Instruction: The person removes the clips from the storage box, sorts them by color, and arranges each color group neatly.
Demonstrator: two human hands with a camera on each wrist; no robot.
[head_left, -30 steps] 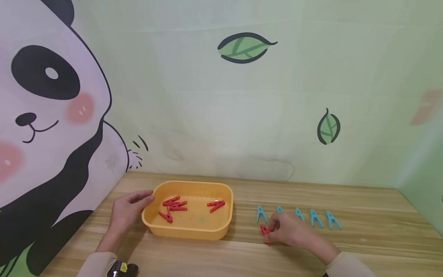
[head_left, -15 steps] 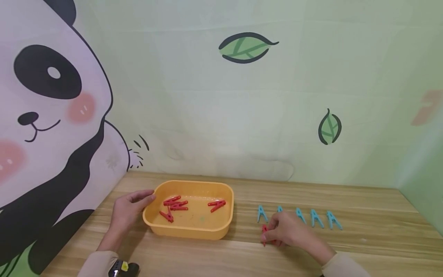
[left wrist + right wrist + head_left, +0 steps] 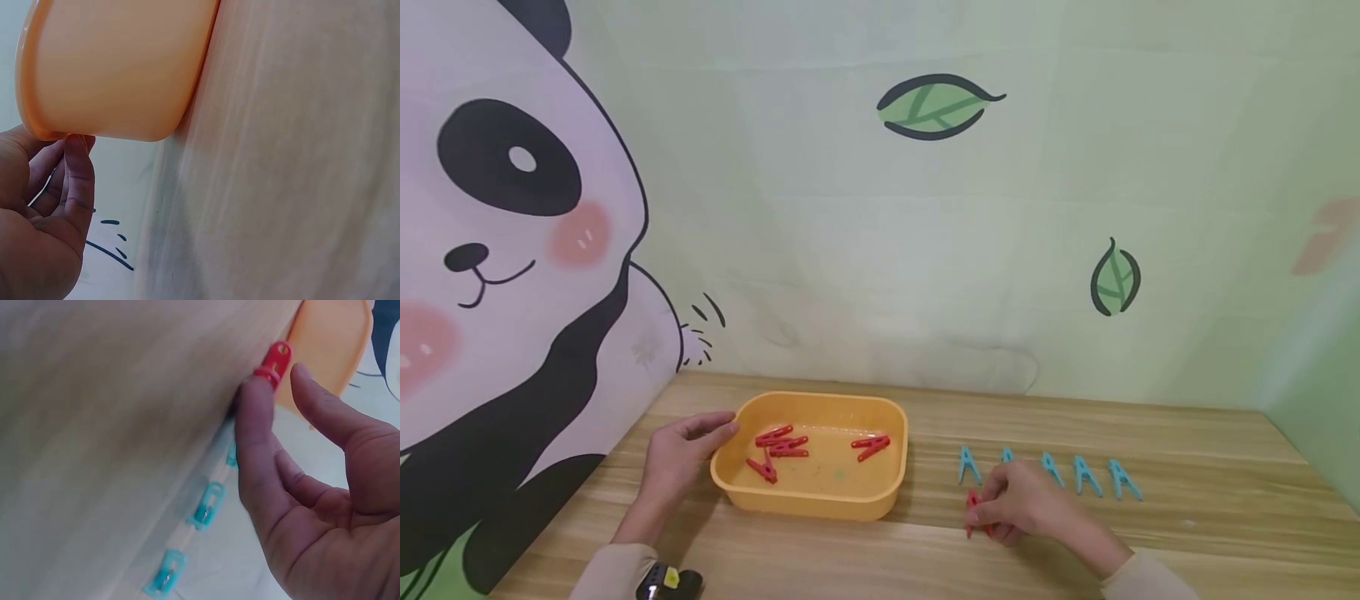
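Note:
My left hand (image 3: 673, 454) pinches the left rim of a yellow plastic basin (image 3: 812, 506) between thumb and fingers; the left wrist view shows the fingertips right at the rim. Several red clothespins (image 3: 871, 446) lie inside the basin. On the table to its right, my right hand (image 3: 1026, 504) holds a red clothespin (image 3: 972, 502) with thumb and index finger, its legs pointing toward me. In the right wrist view the index finger hides part of this clothespin (image 3: 278, 357). Just behind the right hand runs a row of several blue clothespins (image 3: 967, 465), one partly covered by the hand.
The wooden table (image 3: 820, 558) meets a pale green wall cloth (image 3: 850, 275) at the back. A printed panda (image 3: 505, 267) covers the cloth on the left. A dark watch-like band (image 3: 666, 581) is on the left wrist.
The red clothespin at my right hand has turned from slanted to nearly straight and shifted slightly toward me. The left hand and basin keep their places.

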